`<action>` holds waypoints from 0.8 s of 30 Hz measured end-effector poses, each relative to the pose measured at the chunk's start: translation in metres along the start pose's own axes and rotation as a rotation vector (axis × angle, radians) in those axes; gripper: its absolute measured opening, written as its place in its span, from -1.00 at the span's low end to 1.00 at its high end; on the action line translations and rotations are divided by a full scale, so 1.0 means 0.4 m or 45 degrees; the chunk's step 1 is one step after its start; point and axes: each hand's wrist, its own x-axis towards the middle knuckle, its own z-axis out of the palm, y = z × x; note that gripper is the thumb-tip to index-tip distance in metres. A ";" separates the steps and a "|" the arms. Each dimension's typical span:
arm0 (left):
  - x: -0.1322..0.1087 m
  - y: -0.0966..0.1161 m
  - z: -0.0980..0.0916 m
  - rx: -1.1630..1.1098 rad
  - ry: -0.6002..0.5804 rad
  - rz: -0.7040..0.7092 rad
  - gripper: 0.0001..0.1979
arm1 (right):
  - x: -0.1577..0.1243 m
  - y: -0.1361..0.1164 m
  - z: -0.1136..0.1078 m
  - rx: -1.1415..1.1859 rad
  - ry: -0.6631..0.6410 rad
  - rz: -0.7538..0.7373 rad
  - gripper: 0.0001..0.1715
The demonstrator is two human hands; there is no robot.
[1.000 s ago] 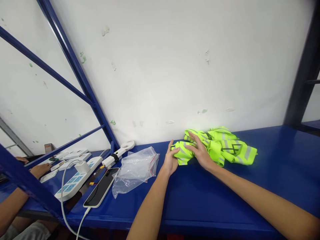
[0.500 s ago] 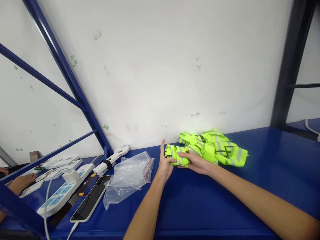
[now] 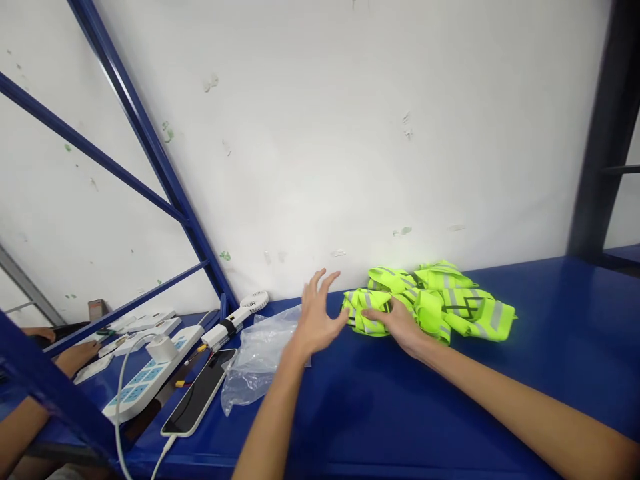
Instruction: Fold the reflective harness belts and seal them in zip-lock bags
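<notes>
A rolled-up neon-yellow reflective vest [image 3: 361,308], with grey strips and dark edging, rests at the left end of a heap of similar ones. My right hand [image 3: 400,325] grips its right side, the thumb across the front and most of the fingers hidden behind. To the left, my left hand [image 3: 320,315] is raised just off the bundle, its fingers spread and holding nothing. The other neon reflective vests [image 3: 457,300] lie loosely bundled against the wall, right behind and beside my right hand.
Clear plastic bags [image 3: 263,353] lie left of my left forearm, beside a charging phone [image 3: 200,393]. A small white fan [image 3: 235,320] and a power strip [image 3: 145,387] are farther left. Beyond the blue frame [image 3: 165,160], another person's hand [image 3: 77,357] rests near white strips.
My left hand has let go of the rolled vest and moved left, opening its fingers. My right hand still holds the bundle, now down beside the heap. The view has shifted slightly left.
</notes>
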 end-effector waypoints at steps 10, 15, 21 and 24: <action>0.016 -0.192 -0.212 0.520 -0.469 -0.607 -0.10 | -0.014 0.005 0.014 -0.072 -0.092 0.039 -0.57; 0.009 -0.178 -0.172 0.544 -0.323 -0.267 -0.17 | -0.021 -0.003 0.027 0.186 -0.051 0.106 -0.44; 0.019 -0.164 -0.039 0.674 -0.164 0.154 -0.14 | -0.034 -0.043 0.041 0.553 -0.005 0.232 -0.34; 0.008 -0.175 0.006 0.741 -0.175 0.261 -0.12 | -0.027 -0.049 0.040 0.604 0.059 0.217 -0.40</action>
